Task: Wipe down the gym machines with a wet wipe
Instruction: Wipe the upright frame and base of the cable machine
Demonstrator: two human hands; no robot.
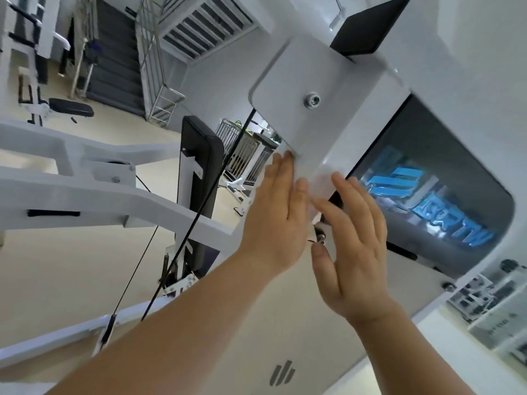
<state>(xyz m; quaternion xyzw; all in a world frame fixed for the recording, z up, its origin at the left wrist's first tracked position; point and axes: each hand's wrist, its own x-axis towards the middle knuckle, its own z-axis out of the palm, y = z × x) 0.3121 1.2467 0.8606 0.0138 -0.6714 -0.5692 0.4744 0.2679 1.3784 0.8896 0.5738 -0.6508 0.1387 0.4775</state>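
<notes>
Our left fingers (282,169) lie straight and close together, their tips touching the lower edge of a white cover plate (299,81) on the gym machine (370,115). Our right fingers (353,195) are straight too, slightly spread, their tips on the white frame just beside the left thumb. Between the two sets of fingertips a pale, blurred wet wipe (323,185) lies flat against the frame. We cannot tell whether any finger pinches it.

The left hand (273,215) and right hand (359,252) both show their backs, close together but apart, with bare forearms running down to the lower edge. A bolt (312,100) sits in the plate above. Right of the right hand is a dark screen (433,201) with a blue logo. A black cable (199,212) runs past a black pad (199,155) to the left, and a staircase (114,52) stands beyond.
</notes>
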